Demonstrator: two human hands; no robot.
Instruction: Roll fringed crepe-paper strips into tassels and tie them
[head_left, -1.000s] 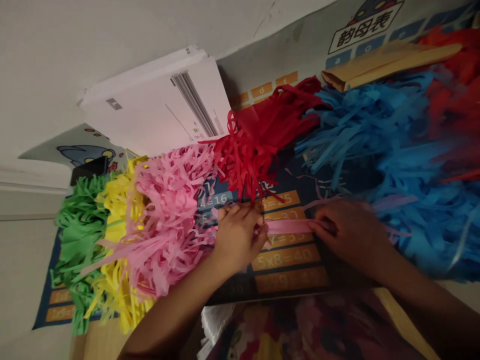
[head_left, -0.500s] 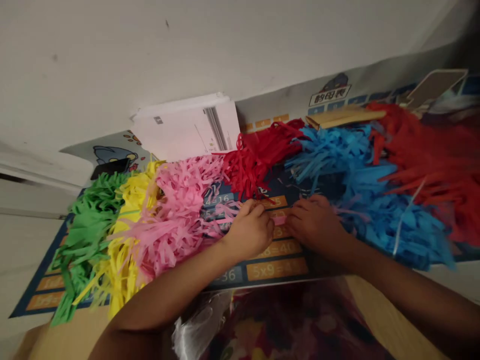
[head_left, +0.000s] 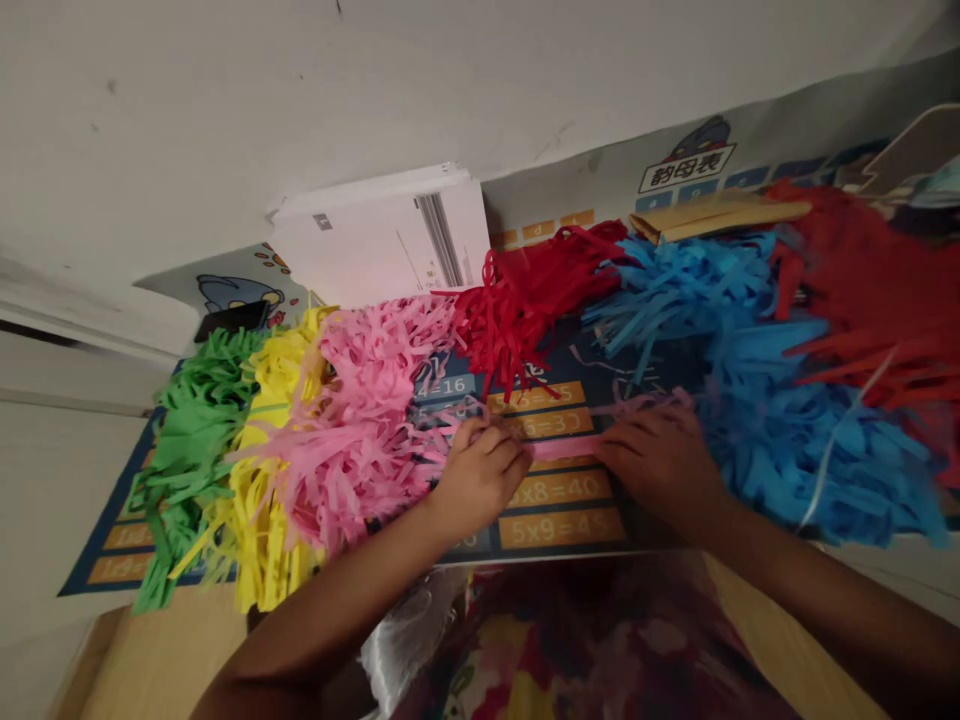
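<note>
- I see the pink strip (head_left: 564, 447) lying flat on the times-table mat (head_left: 559, 527), around the mat's middle, just back from its near edge
- long axis runs left-right along the mat's printed rows; very slight tilt, the left end a touch farther from the mat's near edge
- left hand (head_left: 484, 470) at the strip's left end; fingers curled together and clamped on that end
- right hand (head_left: 656, 465) at the strip's right end; fingers together, tips closed on it; thumb hidden, so I read that as a pinch
- the strip spans the gap between the two hands; each hand sits on its own end, neither nearer
- pink pile (head_left: 360, 420) covers the mat's left part, touching the left hand; blue pile (head_left: 787, 400) covers the mat's right part, just beside the right hand
- red pile (head_left: 525, 300) at the mat's far side, apart from the strip
</note>
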